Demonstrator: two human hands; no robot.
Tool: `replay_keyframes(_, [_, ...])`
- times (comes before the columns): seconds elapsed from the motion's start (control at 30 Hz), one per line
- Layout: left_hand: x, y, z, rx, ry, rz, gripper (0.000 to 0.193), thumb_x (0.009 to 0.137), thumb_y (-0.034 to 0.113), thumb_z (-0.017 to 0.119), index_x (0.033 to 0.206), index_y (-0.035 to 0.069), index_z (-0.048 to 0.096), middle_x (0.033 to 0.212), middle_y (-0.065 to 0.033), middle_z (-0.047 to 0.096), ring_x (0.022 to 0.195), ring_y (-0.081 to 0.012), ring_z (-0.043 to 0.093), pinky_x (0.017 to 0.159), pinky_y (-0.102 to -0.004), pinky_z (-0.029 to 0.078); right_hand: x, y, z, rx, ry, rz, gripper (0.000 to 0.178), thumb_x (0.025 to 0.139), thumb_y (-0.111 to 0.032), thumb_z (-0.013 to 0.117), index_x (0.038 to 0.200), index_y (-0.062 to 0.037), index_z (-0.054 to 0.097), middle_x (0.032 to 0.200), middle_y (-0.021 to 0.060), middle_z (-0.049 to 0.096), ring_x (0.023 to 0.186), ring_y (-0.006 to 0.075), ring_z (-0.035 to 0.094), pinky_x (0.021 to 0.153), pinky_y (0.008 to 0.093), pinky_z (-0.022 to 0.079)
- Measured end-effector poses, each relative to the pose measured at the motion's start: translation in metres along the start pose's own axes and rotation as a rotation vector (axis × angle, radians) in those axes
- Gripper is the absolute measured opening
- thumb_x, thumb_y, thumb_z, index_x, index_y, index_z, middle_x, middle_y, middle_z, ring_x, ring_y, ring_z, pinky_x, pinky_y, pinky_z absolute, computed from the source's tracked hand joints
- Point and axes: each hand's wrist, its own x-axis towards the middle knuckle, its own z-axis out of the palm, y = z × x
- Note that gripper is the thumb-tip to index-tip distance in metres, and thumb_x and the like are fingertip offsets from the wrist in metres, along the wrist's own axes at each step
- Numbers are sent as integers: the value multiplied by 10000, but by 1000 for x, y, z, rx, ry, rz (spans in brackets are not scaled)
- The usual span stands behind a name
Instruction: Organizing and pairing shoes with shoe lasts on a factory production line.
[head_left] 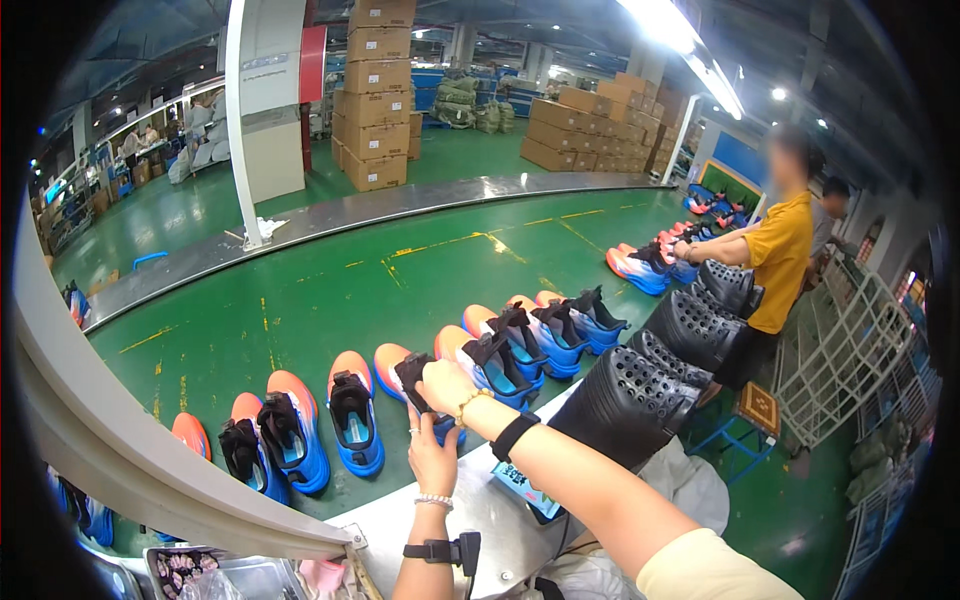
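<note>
A sneaker (pixel 392 362) in orange, white and blue with a black collar sits on the green work surface in front of me, partly covered by my hands. My right hand (pixel 447 388) is closed at its black tongue and collar. Lower down, my left hand (pixel 432 462) has its fingers bent against the heel end; its grip is partly hidden. Just left stands a matching sneaker (pixel 354 412), and beyond it a close pair, the nearer being a sneaker (pixel 292 432). To the right, several more sneakers (pixel 490 362) form a row.
Stacks of black perforated clogs (pixel 610 405) stand at my right, beside a phone-like blue item (pixel 522 490). A pale curved post (pixel 150 455) crosses the left side. Farther right, a person in a yellow shirt (pixel 782 262) handles sneakers. A metal tray (pixel 265 578) lies below.
</note>
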Motion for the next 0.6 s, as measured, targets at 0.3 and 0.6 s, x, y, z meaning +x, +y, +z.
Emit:
replay_keyframes(0.3, [-1, -9, 0, -55, 38, 53, 310, 775, 140, 740, 998, 38, 550, 1452, -234, 413, 945, -444, 617, 788, -463, 509, 13, 8, 20, -137, -3, -309, 200, 843, -220, 564, 878, -114, 730, 826, 184, 681, 776, 358, 685, 682, 461, 549])
replay_keyframes(0.6, [6, -35, 5, -31, 116, 164, 427, 812, 9, 623, 1213, -32, 483, 1497, -301, 297, 1365, -450, 332, 1110, -464, 294, -58, -20, -47, 331, -74, -179, 379, 880, -349, 600, 738, -4, 667, 788, 232, 658, 744, 380, 663, 670, 454, 541])
